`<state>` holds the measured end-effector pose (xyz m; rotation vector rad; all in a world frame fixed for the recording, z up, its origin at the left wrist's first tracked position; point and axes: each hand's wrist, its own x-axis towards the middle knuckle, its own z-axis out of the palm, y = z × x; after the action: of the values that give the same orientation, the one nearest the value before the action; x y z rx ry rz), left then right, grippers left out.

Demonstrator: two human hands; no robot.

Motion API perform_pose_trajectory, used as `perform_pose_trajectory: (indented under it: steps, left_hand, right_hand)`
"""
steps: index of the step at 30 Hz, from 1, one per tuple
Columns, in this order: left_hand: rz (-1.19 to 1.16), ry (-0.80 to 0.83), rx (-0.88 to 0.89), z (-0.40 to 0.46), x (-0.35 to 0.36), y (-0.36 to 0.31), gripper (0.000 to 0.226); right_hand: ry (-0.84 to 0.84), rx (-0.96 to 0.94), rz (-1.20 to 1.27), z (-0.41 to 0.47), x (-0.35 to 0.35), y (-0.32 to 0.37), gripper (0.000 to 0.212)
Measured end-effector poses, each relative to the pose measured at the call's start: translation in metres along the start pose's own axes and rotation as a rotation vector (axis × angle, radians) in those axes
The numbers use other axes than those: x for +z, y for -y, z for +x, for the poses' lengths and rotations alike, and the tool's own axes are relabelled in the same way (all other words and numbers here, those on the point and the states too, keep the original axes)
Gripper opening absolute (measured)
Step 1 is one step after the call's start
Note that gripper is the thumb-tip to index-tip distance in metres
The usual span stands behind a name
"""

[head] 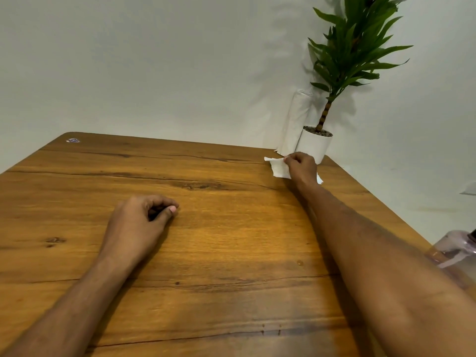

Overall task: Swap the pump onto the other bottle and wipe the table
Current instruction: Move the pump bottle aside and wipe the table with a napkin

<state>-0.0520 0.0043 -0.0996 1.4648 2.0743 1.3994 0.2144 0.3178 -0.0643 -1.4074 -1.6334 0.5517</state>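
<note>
My right hand (302, 168) reaches to the far right of the wooden table (211, 243) and pinches a white sheet of paper towel (278, 169) that lies on the wood. The paper roll (295, 122) stands upright just behind it. My left hand (140, 219) rests on the table near the middle, its fingers curled in with nothing in them. A clear bottle with pale purple liquid (453, 249) shows only in part at the right edge, behind my right forearm. No pump is visible.
A potted green plant in a white pot (314, 146) stands at the far right corner next to the roll, against the white wall. A small sticker (73, 140) sits at the far left corner. A small drop (299, 262) lies on the wood.
</note>
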Motion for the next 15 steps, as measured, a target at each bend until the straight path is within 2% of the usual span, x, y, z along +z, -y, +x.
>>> perform_pose_trajectory:
  steps: [2,5,9,12,15]
  left_hand:
    - [-0.004,-0.001,-0.008,0.001,0.000,0.000,0.016]
    - [-0.018,-0.001,-0.011,0.000,0.000,0.000,0.015]
    - [-0.014,0.000,-0.020,0.000,-0.001,-0.001,0.014]
    - [-0.076,0.018,-0.051,-0.001,-0.002,-0.004,0.016]
    - [-0.213,-0.025,-0.064,-0.005,-0.004,-0.012,0.025]
  right_hand:
    - [-0.060,0.012,0.021,0.001,-0.002,0.006,0.026]
    - [-0.152,-0.170,-0.144,-0.007,-0.006,0.011,0.024]
    - [-0.241,-0.415,-0.160,-0.034,-0.012,0.043,0.026]
    - [-0.040,-0.543,-0.197,-0.083,-0.007,0.070,0.022]
    - [0.258,-0.529,-0.194,-0.156,-0.009,0.084,0.014]
